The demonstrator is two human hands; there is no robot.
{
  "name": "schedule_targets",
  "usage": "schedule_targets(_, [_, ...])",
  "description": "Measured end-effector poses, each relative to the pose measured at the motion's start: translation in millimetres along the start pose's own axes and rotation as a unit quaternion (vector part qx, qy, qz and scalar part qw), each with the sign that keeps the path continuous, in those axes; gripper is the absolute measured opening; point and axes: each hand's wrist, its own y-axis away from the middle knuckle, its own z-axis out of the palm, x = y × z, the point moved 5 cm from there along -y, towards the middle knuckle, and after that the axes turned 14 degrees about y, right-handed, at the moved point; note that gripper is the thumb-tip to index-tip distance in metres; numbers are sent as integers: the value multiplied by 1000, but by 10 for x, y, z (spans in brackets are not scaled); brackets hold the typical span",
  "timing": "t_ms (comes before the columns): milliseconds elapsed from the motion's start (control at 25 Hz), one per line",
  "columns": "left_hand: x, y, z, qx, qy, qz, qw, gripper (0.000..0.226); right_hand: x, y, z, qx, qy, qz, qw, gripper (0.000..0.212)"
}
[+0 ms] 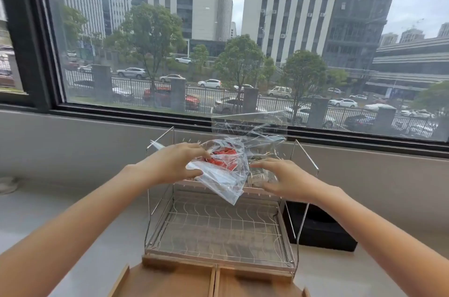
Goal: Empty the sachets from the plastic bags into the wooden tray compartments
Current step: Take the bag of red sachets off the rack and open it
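both arms reach forward over a counter (60, 204) below a window (218, 41). the left hand (170, 166) grips a clear plastic bag (218, 175), thumb under one edge and fingers curled over the top. the bag hangs above the upper shelf of a wire rack (218, 226), its lower corner drooping toward the rack's front. red sachets (223, 157) show through the plastic, bunched in the upper part of the bag near the left fingertips.

the right hand (286, 179) is spread, fingers straight and relaxed, holding nothing; its fingertips are just beside the bag's right side, and whether they touch it cannot be told. under and just left of that hand, pale sachets (257, 174) lie on the upper shelf, partly hidden by plastic. a second sheet of clear plastic (247, 126) stands up behind the bag, against the window sill.

the rack's lower shelf is a bare wire grid. in front of the rack, at the bottom edge of the view, sits a wooden tray (211, 279) with a divider down its middle, giving two compartments side by side; only their far ends show. a black box (320, 228) sits on the counter right of the rack.
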Motion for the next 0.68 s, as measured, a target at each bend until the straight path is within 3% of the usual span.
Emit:
schedule_targets(280, [-362,-26,384,-35,-148,-17,988,55,-165,-178,498,-38,-24,-28,999,73])
schedule_targets(440, [-520,-59,385,77,-97,-18,992,46,-245,-321,562,61,-48,-1,997,51])
schedule_targets(520, [-600,-76,321,140,-101,0,985,38,-200,-357,518,98,-57,29,993,50])
schedule_targets(680, [-727,-143,243,198,-127,-7,972,32,-100,-420,462,116,-52,58,990,49])
